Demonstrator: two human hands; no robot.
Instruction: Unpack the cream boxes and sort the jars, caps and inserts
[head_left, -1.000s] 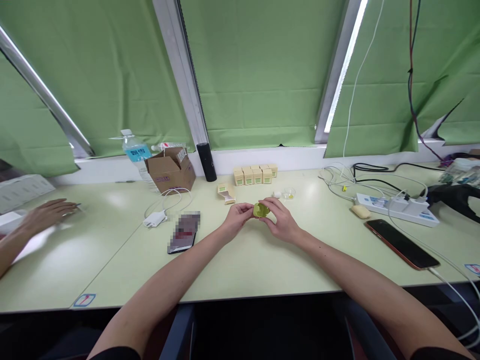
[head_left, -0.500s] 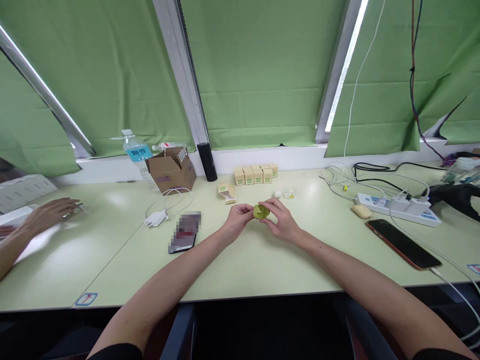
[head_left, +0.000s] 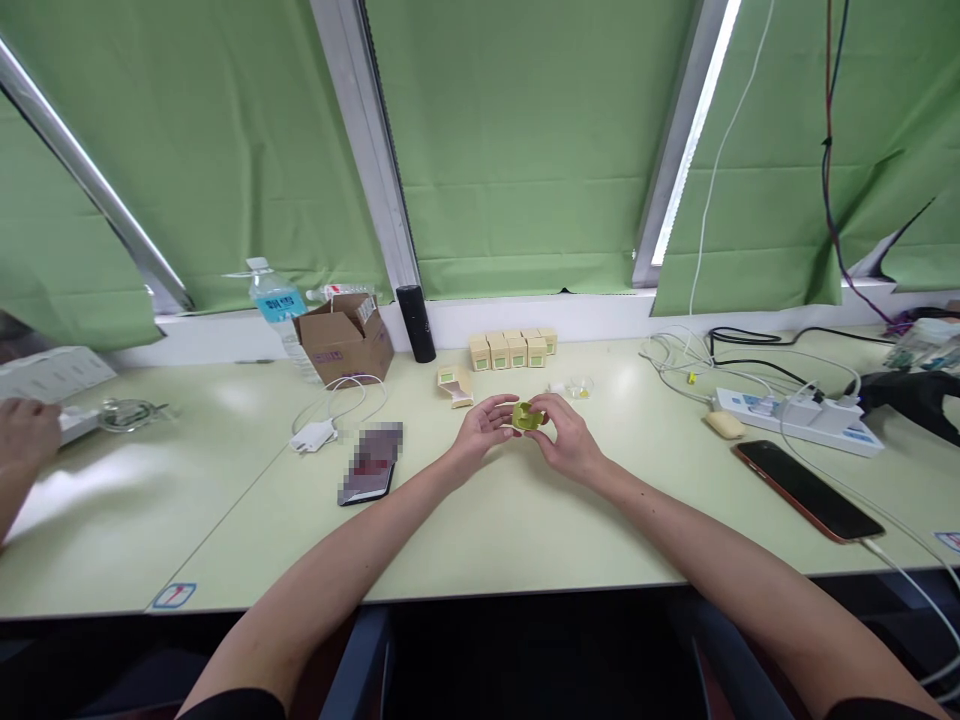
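Observation:
A small yellow-green piece (head_left: 527, 417), hollow on the side toward me, is held above the middle of the table; its exact kind is too small to tell. My right hand (head_left: 566, 440) pinches it from the right between thumb and fingers. On its other side my left hand (head_left: 480, 432) has its fingers apart, the tips close to the piece's left edge; whether they touch it I cannot tell. Behind my hands lie an opened small carton (head_left: 455, 386), a small white item (head_left: 556, 388) and a clear plastic piece (head_left: 581, 387) with something yellow in it.
Several small cartons (head_left: 508, 350) stand in a row at the back. To the left are a phone (head_left: 370, 463), a charger (head_left: 313, 436), a cardboard box (head_left: 345, 342) and a black cylinder (head_left: 415, 323). A power strip (head_left: 795, 420) and another phone (head_left: 806, 490) lie right. A co-worker's hand (head_left: 28, 435) is far left.
My left hand's fingers have loosened and spread from the yellow-green piece, which has shifted slightly right and tilted in my right hand. The co-worker's hand has moved left, uncovering a coiled cable.

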